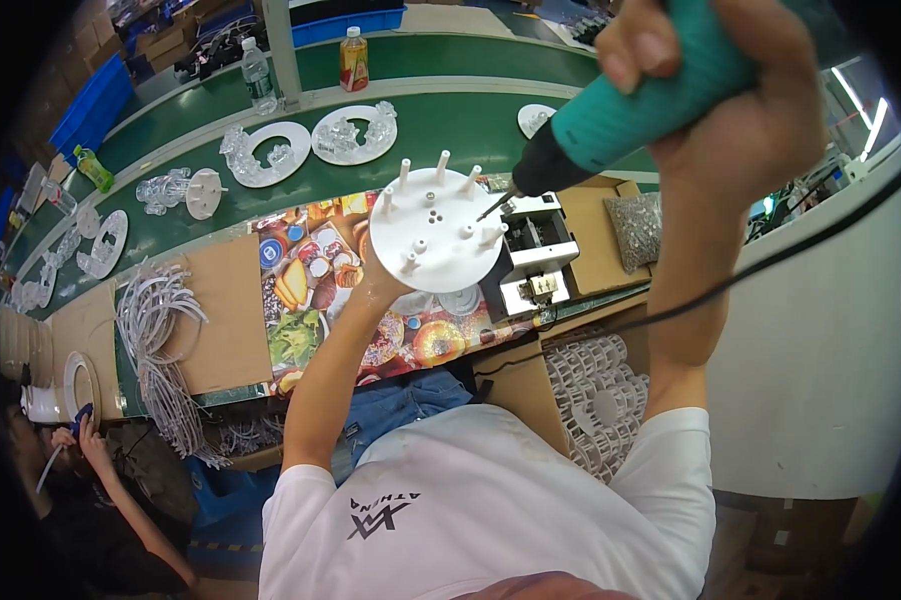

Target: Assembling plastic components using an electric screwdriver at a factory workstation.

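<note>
My left hand (383, 284) holds up a round white plastic disc (432, 250) studded with several pegs. Most of that hand is hidden behind the disc. My right hand (740, 130) is wrapped round a teal and black electric screwdriver (620, 110), tilted down to the left. Its thin bit points at the right part of the disc, near a peg; whether the tip touches I cannot tell. Just right of the disc stands a small black and white machine (540, 250) on the bench.
White rings with clear plastic parts (354, 135) lie along the green conveyor (440, 120), near a juice bottle (353, 60) and a water bottle (258, 76). Bundled white cables (160, 330) hang at left. A box of white parts (600, 400) sits below. Another person's hand (92, 448) works at far left.
</note>
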A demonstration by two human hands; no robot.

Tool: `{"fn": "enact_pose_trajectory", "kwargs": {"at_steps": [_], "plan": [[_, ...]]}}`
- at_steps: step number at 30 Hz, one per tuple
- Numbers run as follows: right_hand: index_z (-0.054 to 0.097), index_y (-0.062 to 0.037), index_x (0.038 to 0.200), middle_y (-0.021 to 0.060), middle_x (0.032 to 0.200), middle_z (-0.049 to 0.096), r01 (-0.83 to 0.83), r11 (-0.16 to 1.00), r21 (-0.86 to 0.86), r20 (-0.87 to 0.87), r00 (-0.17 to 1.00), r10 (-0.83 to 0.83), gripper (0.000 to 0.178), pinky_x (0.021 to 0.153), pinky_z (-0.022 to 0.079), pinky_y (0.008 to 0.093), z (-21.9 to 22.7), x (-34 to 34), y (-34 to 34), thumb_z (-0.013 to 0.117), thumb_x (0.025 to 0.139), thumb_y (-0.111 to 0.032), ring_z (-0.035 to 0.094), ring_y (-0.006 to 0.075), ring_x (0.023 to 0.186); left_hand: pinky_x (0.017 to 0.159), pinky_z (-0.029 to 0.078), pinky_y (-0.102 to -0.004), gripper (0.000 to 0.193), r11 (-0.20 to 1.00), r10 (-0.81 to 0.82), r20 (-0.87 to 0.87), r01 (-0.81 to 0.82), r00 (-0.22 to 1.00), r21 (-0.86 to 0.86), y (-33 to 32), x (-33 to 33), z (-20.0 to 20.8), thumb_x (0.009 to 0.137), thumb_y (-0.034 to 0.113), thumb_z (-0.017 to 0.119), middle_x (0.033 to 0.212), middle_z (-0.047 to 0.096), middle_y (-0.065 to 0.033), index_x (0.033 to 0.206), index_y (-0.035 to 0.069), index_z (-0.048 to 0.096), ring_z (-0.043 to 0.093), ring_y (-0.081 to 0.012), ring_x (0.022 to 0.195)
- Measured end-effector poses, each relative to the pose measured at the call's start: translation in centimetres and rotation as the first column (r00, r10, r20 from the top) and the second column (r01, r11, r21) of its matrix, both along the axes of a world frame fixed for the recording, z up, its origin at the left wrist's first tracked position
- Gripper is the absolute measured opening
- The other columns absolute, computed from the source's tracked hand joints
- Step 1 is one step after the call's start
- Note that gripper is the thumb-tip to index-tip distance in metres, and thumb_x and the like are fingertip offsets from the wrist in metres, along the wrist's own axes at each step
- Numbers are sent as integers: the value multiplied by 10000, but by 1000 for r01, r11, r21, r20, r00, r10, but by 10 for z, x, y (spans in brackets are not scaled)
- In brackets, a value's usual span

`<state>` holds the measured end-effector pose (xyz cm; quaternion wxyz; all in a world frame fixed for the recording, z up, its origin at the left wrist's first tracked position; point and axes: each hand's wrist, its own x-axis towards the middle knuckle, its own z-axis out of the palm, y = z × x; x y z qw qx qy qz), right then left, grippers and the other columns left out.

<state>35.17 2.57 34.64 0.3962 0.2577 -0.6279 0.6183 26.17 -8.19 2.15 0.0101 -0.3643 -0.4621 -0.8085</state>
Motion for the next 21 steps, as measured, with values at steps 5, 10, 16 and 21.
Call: {"fn": "enact_pose_trajectory", "kwargs": {"at_steps": [5, 10, 16, 21], "plan": [[447, -5, 1076, 166, 752, 579, -24, 983, -183, 277, 958, 75, 401, 422, 469, 319, -6, 5, -22, 622, 727, -97, 555, 191, 465, 1135, 148, -419, 651, 779, -625, 250, 571, 739, 258, -9, 9, 65, 780, 374, 603, 1427, 375, -64, 1356, 181, 370, 361, -199, 1303], [450, 8, 1102, 180, 742, 574, -62, 985, -162, 233, 967, 99, 426, 422, 470, 322, -12, -2, -24, 631, 722, -63, 560, 195, 472, 1139, 101, -422, 533, 767, -618, 113, 564, 778, 306, -3, 5, 55, 800, 423, 533, 1449, 355, -2, 1305, 266, 471, 328, -201, 1327], [488, 24, 1015, 140, 689, 581, -23, 993, -119, 247, 968, 52, 355, 405, 458, 303, -8, -7, -31, 657, 720, -78, 542, 179, 440, 1128, 114, -438, 509, 929, -157, -378, 7, 913, -371, -11, 4, 63, 810, 422, 527, 1427, 390, 13, 1295, 271, 487, 338, -190, 1321], [532, 19, 871, 84, 619, 575, -117, 993, 25, 203, 973, 109, 247, 398, 449, 279, -11, -14, -22, 677, 712, -101, 529, 151, 424, 1133, 99, -437, 494, 859, -205, 37, 198, 978, -472, -10, 10, 73, 826, 407, 522, 1397, 427, 27, 1301, 277, 482, 331, -173, 1321]]}}
